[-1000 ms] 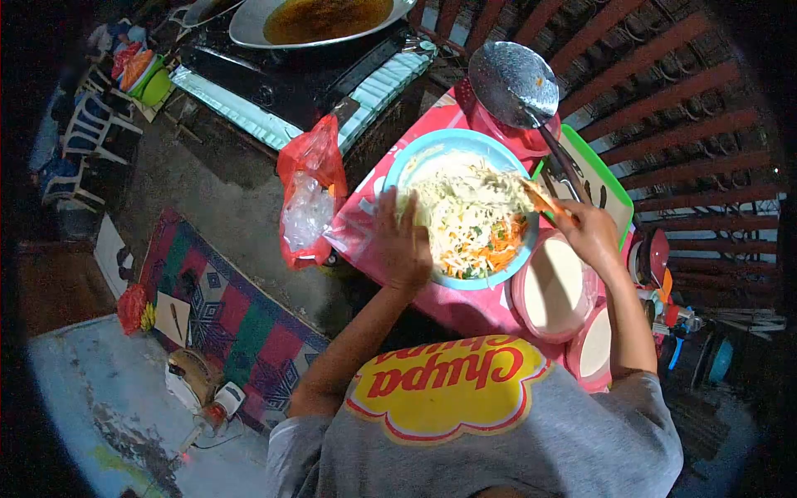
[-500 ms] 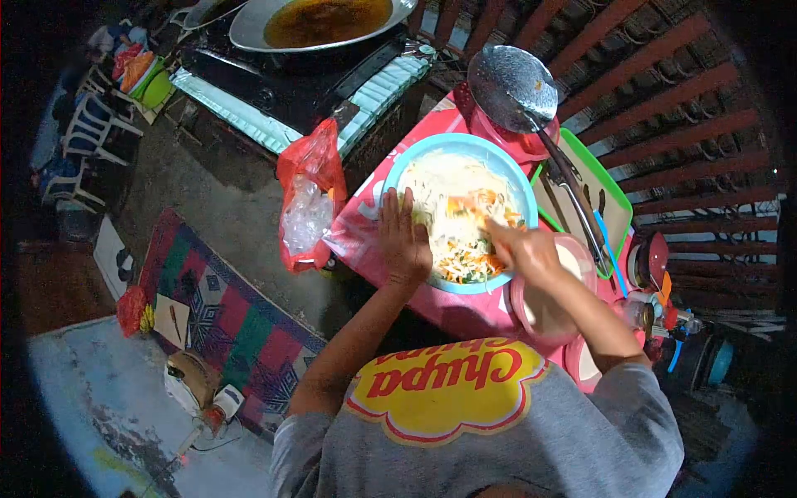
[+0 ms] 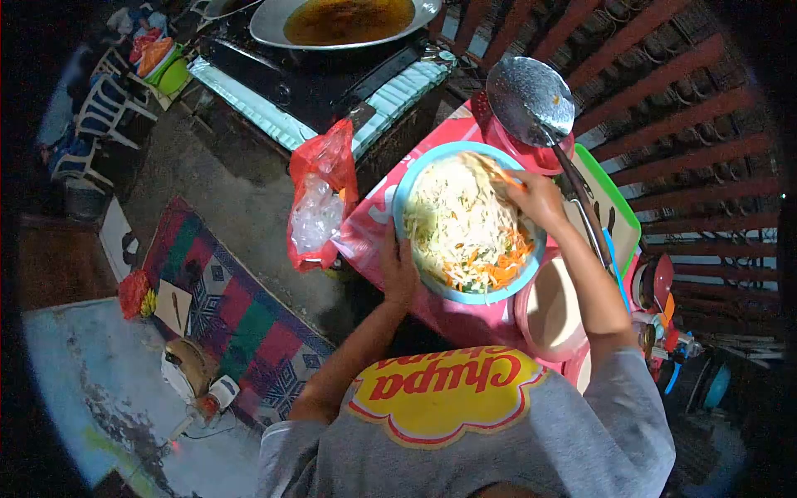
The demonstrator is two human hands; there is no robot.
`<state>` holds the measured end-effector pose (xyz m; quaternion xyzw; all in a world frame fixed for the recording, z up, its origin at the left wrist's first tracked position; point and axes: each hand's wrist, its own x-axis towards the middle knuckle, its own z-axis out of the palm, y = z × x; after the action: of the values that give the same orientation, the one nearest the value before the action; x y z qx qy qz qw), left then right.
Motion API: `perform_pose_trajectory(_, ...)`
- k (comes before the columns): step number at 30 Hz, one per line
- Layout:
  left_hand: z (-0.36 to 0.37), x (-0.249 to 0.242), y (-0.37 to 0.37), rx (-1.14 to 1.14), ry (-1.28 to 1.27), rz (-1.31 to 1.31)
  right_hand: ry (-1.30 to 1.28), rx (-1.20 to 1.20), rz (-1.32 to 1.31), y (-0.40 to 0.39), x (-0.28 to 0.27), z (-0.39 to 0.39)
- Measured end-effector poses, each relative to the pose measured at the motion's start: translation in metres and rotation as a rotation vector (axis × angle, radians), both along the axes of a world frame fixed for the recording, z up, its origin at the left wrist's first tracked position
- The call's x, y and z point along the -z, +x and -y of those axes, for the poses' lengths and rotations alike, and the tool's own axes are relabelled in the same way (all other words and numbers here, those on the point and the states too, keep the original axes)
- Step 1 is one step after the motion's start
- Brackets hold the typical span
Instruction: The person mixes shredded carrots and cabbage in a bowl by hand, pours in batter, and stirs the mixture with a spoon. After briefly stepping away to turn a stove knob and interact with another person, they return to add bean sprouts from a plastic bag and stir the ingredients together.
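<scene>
A light-blue basin (image 3: 475, 296) stands on the table, filled with shredded cabbage (image 3: 452, 203) and strips of carrot (image 3: 504, 270). Against the basin's left side, my left hand (image 3: 399, 272) grips the outer wall near the rim. My right hand (image 3: 535, 199) reaches over the far right rim, its fingers closed on an orange-brown utensil (image 3: 498, 173). Motion smears the utensil's lower end, which lies among the vegetables near the far edge. Close to my right forearm is a round pink container (image 3: 554, 307) holding something pale.
Beyond the basin, a metal skimmer (image 3: 530, 100) rests over a pink basket. A green-rimmed tray (image 3: 618, 203) lies to the right. The red plastic bag (image 3: 320, 203) hangs at the table's left corner. A wok of oil (image 3: 349, 21) sits on the stove at the back.
My right hand has swept the utensil toward the far rim, turning the vegetables. My left hand has slid lower on the basin's left side. The view has shifted slightly.
</scene>
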<state>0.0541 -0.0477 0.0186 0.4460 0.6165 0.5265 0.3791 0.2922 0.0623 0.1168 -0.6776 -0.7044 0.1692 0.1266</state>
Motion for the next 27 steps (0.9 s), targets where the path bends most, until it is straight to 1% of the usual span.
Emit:
perform_pose_trajectory(1,-0.013,0.005,-0.007,0.060,-0.001,0.083,0.000,-0.004,-0.001,-0.009,0.001,-0.005)
perform_pose_trajectory(2,-0.026,0.010,-0.014,0.119,-0.001,0.165,-0.018,-0.106,-0.054,-0.018,0.002,-0.008)
perform_pose_trajectory(3,-0.038,0.008,-0.019,0.116,-0.001,0.163,-0.037,-0.209,-0.108,-0.025,0.002,-0.011)
perform_pose_trajectory(5,-0.062,0.006,-0.028,0.244,-0.100,0.186,0.000,-0.408,-0.055,-0.034,-0.002,0.002)
perform_pose_trajectory(6,-0.072,0.006,-0.032,0.246,-0.102,0.186,0.136,-0.503,0.059,-0.040,-0.004,0.013)
perform_pose_trajectory(8,-0.096,0.006,-0.037,0.489,0.113,0.232,0.185,-0.631,0.163,-0.042,-0.016,0.035)
perform_pose_trajectory(9,-0.104,0.008,-0.036,0.492,0.113,0.234,0.207,-0.676,0.220,-0.042,-0.020,0.046)
perform_pose_trajectory(11,-0.112,0.011,-0.034,0.444,0.043,0.055,0.242,-0.694,0.306,-0.038,-0.026,0.072)
perform_pose_trajectory(12,-0.110,0.006,-0.032,0.446,0.042,0.059,0.293,-0.709,0.352,-0.037,-0.037,0.084)
perform_pose_trajectory(13,-0.109,-0.003,-0.028,0.452,0.029,0.238,0.289,-0.710,0.353,-0.032,-0.043,0.093)
perform_pose_trajectory(14,-0.107,-0.011,-0.025,0.455,0.017,0.415,0.179,-0.626,0.245,-0.025,-0.048,0.100)
perform_pose_trajectory(15,-0.102,-0.007,-0.024,0.453,0.017,0.415,0.072,-0.542,0.136,-0.018,-0.055,0.102)
perform_pose_trajectory(17,-0.081,0.005,-0.020,0.065,0.208,-0.385,0.158,-0.402,0.131,-0.010,-0.084,0.096)
perform_pose_trajectory(18,-0.071,0.005,-0.016,0.066,0.204,-0.386,0.074,-0.253,0.081,0.004,-0.087,0.089)
perform_pose_trajectory(19,-0.061,0.002,-0.010,0.108,0.286,-0.580,-0.016,-0.113,0.072,0.013,-0.089,0.081)
perform_pose_trajectory(20,-0.054,0.000,-0.004,0.151,0.366,-0.774,-0.044,-0.067,0.136,0.015,-0.092,0.070)
perform_pose_trajectory(21,-0.049,-0.011,0.002,0.149,0.360,-0.774,-0.074,-0.022,0.201,0.017,-0.094,0.058)
perform_pose_trajectory(22,-0.047,-0.030,0.008,0.155,0.305,-0.678,-0.075,-0.027,0.200,0.024,-0.082,0.044)
perform_pose_trajectory(23,-0.047,-0.040,0.012,0.162,0.253,-0.583,-0.111,-0.037,0.180,0.034,-0.056,0.030)
perform_pose_trajectory(24,-0.047,-0.039,0.014,0.159,0.251,-0.601,-0.148,-0.046,0.159,0.040,-0.027,0.015)
perform_pose_trajectory(25,-0.048,-0.039,0.014,0.157,0.251,-0.601,-0.259,-0.031,-0.082,0.042,0.013,0.001)
perform_pose_trajectory(26,-0.048,-0.038,0.014,0.148,0.261,-0.586,-0.370,-0.014,-0.323,0.042,0.039,-0.009)
perform_pose_trajectory(27,-0.048,-0.038,0.014,0.140,0.271,-0.570,-0.373,-0.015,-0.322,0.036,0.039,-0.013)
